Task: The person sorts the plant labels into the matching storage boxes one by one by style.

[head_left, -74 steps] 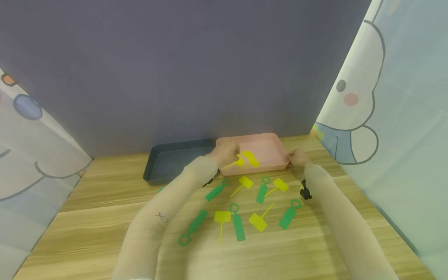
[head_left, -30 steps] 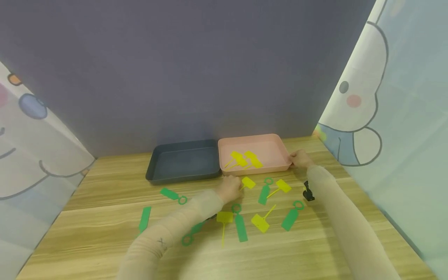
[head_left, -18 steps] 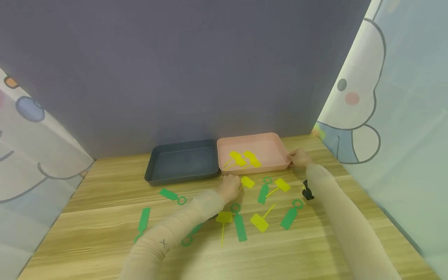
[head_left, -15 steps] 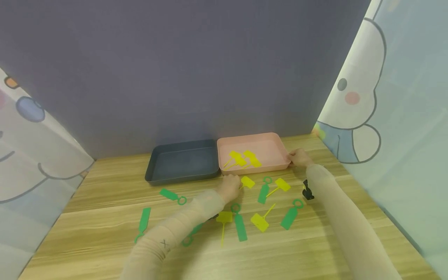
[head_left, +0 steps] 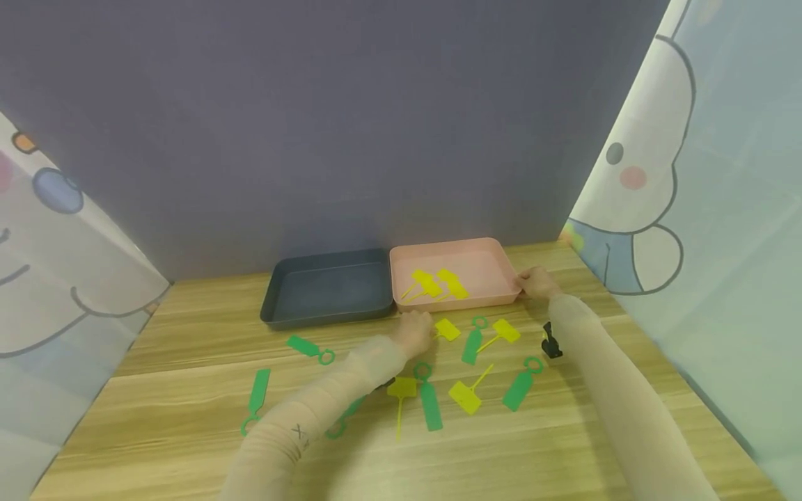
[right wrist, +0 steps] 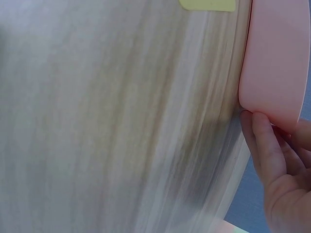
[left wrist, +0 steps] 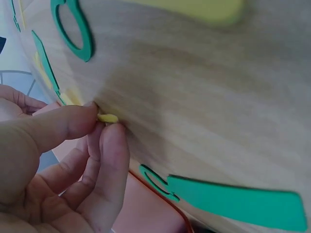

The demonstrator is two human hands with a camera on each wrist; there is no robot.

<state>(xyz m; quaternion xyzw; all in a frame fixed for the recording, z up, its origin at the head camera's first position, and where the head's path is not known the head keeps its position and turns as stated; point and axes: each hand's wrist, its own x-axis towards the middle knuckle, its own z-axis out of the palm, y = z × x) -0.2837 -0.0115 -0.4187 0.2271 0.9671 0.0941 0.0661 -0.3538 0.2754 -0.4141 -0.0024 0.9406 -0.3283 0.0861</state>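
My left hand (head_left: 413, 334) is just in front of the pink tray (head_left: 454, 305). In the left wrist view, its thumb and forefinger pinch the thin end of a yellow T-shaped plant label (left wrist: 108, 118). The broad head of that yellow plant label (head_left: 447, 330) shows beside the hand in the head view. At the tray's right front corner, my right hand (head_left: 537, 283) grips the wall, with fingertips against the outside in the right wrist view; its thumb is partly hidden. Several yellow plant labels (head_left: 452, 284) lie inside the pink tray.
A dark blue tray (head_left: 332, 321) stands left of the pink one. Over the wooden table (head_left: 501, 459) lie several green ring tags (head_left: 430, 407) and more yellow labels (head_left: 465, 398). Black wrist gear (head_left: 551, 341) shows by the right arm. A grey wall (head_left: 376, 125) rises behind.
My left hand has come from over the pink tray down to the table in front of it. Lately the yellow plant label by it has shifted slightly. The right hand stays on the tray.
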